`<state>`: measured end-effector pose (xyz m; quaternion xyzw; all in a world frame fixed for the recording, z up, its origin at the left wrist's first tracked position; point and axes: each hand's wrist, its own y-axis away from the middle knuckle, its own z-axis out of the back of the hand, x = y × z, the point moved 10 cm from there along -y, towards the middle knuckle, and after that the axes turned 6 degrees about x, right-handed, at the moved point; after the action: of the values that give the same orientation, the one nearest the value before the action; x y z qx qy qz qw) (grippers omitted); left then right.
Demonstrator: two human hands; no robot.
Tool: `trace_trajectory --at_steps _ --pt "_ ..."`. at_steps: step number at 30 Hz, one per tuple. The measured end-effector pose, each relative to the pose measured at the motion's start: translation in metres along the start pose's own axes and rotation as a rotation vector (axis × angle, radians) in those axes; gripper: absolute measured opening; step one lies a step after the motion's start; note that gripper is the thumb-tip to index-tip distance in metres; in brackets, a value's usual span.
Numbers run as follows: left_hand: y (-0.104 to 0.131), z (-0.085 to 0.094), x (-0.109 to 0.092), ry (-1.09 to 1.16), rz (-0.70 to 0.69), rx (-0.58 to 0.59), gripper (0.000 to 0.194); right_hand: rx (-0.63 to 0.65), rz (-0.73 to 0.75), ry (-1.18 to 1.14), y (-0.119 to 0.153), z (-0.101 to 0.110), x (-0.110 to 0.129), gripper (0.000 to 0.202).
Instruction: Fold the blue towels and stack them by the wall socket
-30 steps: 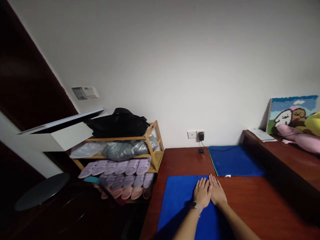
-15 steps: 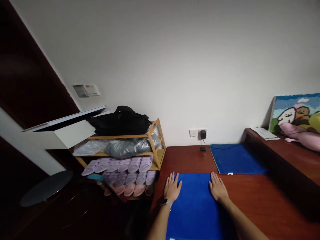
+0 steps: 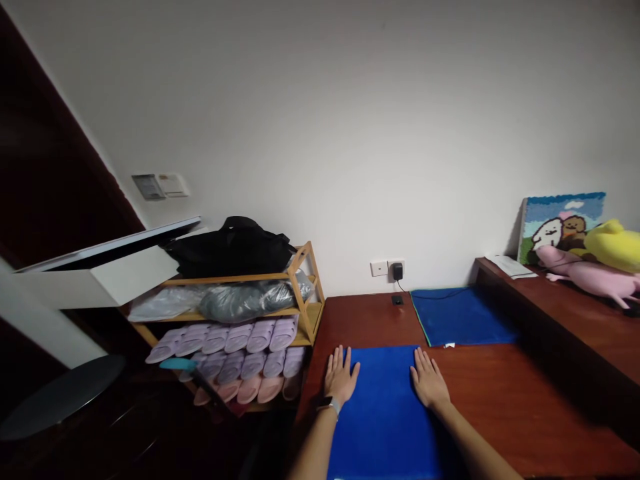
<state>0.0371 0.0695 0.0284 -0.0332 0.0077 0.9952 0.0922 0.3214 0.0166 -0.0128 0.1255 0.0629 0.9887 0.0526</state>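
Note:
A bright blue cloth [image 3: 383, 407] lies spread flat on the reddish-brown wooden desk [image 3: 505, 393]. My left hand [image 3: 341, 377] rests flat over its far left corner, fingers extended; a watch [image 3: 329, 403] is on that wrist. At the far right corner, my right hand [image 3: 429, 380] lies palm down with its fingers stretched out. Farther back, to the right, a second blue cloth [image 3: 457, 320] with a green edge and a small white tag lies on the desk.
A wooden rack [image 3: 305, 287] left of the desk holds several slippers [image 3: 250, 337], a black bag [image 3: 233, 248] and a white box [image 3: 135, 273]. A black plug [image 3: 397, 271] sits in the wall socket. On the raised right shelf are a pink plush toy [image 3: 590, 273] and a dog picture [image 3: 560, 223].
The view has turned slightly to the right, so the surroundings appear shifted left. Both hands stay flat on the far corners of the near cloth.

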Motion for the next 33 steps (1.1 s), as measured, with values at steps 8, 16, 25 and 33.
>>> trace_trajectory --at_steps 8,16,25,33 --pt "0.020 -0.015 -0.189 0.159 -0.421 0.010 0.066 -0.017 0.054 0.030 -0.002 -0.005 0.000 0.066" --pt "0.026 -0.018 -0.123 0.141 -0.276 0.034 0.072 -0.054 0.015 -0.031 -0.001 0.002 -0.002 0.067" --pt "0.037 -0.013 0.018 -0.001 0.027 -0.030 0.077 -0.033 -0.026 0.017 -0.005 0.004 0.000 0.066" --pt "0.035 -0.013 0.010 -0.005 0.016 -0.012 0.074 -0.049 -0.024 -0.006 0.020 0.004 0.000 0.066"
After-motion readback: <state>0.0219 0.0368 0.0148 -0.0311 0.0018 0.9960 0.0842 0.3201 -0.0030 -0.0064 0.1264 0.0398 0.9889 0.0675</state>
